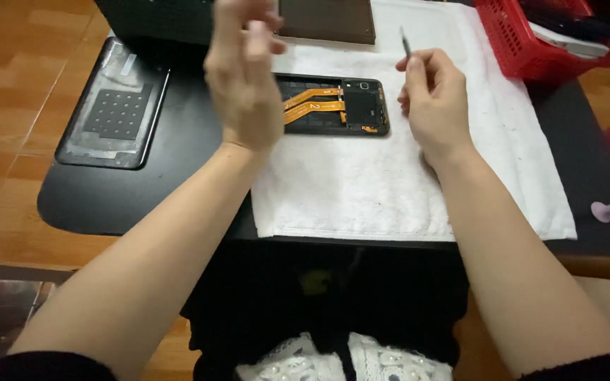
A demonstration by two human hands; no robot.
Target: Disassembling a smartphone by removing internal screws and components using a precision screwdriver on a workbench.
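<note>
Now | left hand (243, 85) raised, blurred, grip unclear | right hand (433, 99) pinching thin tool (405, 46) beside opened phone (333, 104) | towel (390, 183) bare below.

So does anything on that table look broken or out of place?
The phone on the white towel lies open, back removed, orange ribbon cables exposed. Its back cover sits apart at the table's left edge. The right hand holds a thin tool; the left hand is raised, blurred.

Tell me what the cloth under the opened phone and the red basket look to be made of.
Cloth: probably cotton terry, white, matte, with a fuzzy nap. Red basket: likely moulded plastic, slightly glossy, with lattice walls. Opened phone lies on the cloth.
</note>
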